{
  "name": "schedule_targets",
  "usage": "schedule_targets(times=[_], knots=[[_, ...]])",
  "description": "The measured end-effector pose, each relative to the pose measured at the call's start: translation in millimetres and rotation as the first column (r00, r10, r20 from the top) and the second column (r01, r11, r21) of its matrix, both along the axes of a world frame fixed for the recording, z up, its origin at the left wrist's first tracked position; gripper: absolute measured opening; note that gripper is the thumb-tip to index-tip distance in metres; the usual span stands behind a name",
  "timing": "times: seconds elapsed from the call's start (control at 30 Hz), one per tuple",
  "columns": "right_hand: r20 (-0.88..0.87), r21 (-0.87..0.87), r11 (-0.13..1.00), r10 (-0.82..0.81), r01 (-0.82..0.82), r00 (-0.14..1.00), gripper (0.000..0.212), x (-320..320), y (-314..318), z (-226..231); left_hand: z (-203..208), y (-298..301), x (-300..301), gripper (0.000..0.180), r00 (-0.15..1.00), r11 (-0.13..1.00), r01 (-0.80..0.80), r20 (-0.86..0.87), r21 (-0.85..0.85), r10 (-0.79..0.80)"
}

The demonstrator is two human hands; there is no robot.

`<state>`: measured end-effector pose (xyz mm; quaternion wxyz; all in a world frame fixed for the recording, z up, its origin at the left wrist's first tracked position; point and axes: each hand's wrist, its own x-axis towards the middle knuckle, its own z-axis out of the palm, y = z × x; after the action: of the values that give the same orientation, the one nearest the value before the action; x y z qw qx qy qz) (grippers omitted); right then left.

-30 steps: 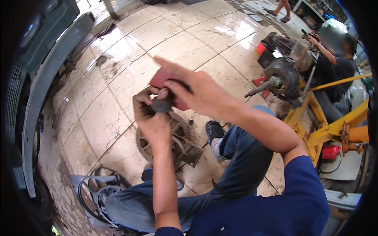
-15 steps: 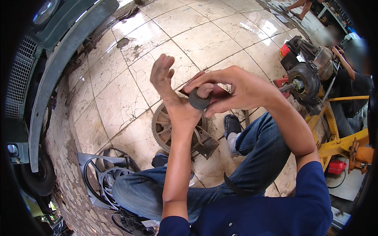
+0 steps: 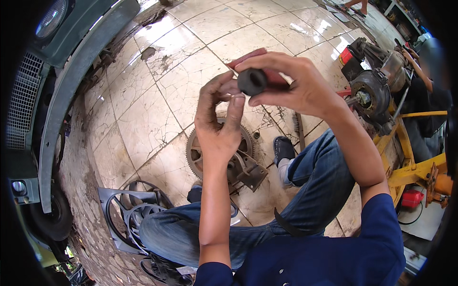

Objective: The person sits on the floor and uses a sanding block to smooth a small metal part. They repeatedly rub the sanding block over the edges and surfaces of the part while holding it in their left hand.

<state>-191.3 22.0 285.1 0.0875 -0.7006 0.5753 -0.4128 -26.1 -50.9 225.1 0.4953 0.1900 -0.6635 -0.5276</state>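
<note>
My right hand [image 3: 303, 88] is closed around a short dark hollow cylinder [image 3: 252, 82], with its open end toward me. A dark red sheet [image 3: 277, 80], like cloth or sandpaper, is held in the same hand; one edge sticks out above the fingers. Close to the cylinder's left side is my left hand [image 3: 218, 119], its fingers curved and the thumb apart from them. Blur hides whether its fingertips touch the cylinder. Below both hands, a toothed metal wheel [image 3: 194, 164] lies on the floor with a metal bracket [image 3: 253, 177] over its lower right side.
A fan with a grey shroud [image 3: 112, 217] lies by my left knee. Left stands a vehicle's front with a curved bumper [image 3: 59, 105]. To the right are a greasy axle assembly [image 3: 369, 102], a yellow stand [image 3: 405, 174] and another person's arm [image 3: 420, 71]. A dark bar [image 3: 299, 131] lies near my foot.
Both hands have risen, and the cylinder has moved up and now shows its open end. A fingertip that showed through it is gone. My left fingers have bent in toward the cylinder.
</note>
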Motion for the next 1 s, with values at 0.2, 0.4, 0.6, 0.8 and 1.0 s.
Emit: schedule_targets(times=[0.2,0.4,0.6,0.8,1.0], knots=[[-0.112,-0.154,0.987,0.027,-0.045,0.993,0.051,0.6,-4.7,-2.5,-1.7,8.2,-4.3,0.041,0.934,0.93,0.271,-0.303,0.249,-0.191],[-0.227,-0.209,0.976,0.009,-0.058,0.974,0.053,1.9,-4.3,-2.7,2.1,8.1,-0.2,0.047,0.897,0.838,0.4,-0.346,0.372,-0.275],[-0.267,-0.248,0.968,-0.031,-0.038,0.963,0.055,1.3,-3.3,1.5,5.0,6.7,0.6,0.047,0.906,0.854,0.364,-0.354,0.373,-0.231],[0.095,-0.197,0.979,-0.034,0.053,0.995,0.061,16.5,1.5,5.0,7.0,6.3,-1.8,0.048,0.95,0.956,0.144,-0.306,0.256,-0.061],[0.383,-0.076,0.997,0.03,-0.001,0.923,0.043,31.1,-1.6,-8.5,-2.7,9.9,-8.0,0.052,0.976,0.985,-0.049,-0.2,0.164,0.082]])
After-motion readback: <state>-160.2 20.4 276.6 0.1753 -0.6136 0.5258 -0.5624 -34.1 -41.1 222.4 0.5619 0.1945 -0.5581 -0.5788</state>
